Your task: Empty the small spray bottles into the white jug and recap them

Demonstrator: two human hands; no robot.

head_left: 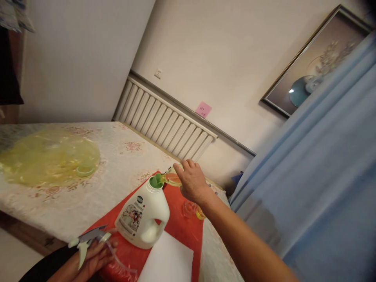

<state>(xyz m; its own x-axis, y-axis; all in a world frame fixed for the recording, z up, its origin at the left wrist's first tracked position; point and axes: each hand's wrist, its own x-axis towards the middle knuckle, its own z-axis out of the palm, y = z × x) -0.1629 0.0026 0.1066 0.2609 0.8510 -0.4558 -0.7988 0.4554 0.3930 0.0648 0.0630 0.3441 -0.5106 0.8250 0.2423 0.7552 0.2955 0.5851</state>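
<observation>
Right hand [194,182], bottle [173,179] at jug [155,211] mouth

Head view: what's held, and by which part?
Right grip: tilted transparent bottle, by its body. Left grip: trigger sprayer head, exact hold point unclear.

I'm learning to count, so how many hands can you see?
2. The right hand holds a small bottle tipped at the mouth of the white jug; the left hand, low on the left, holds a spray top.

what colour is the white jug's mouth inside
The jug's mouth is green inside; head view.
</observation>
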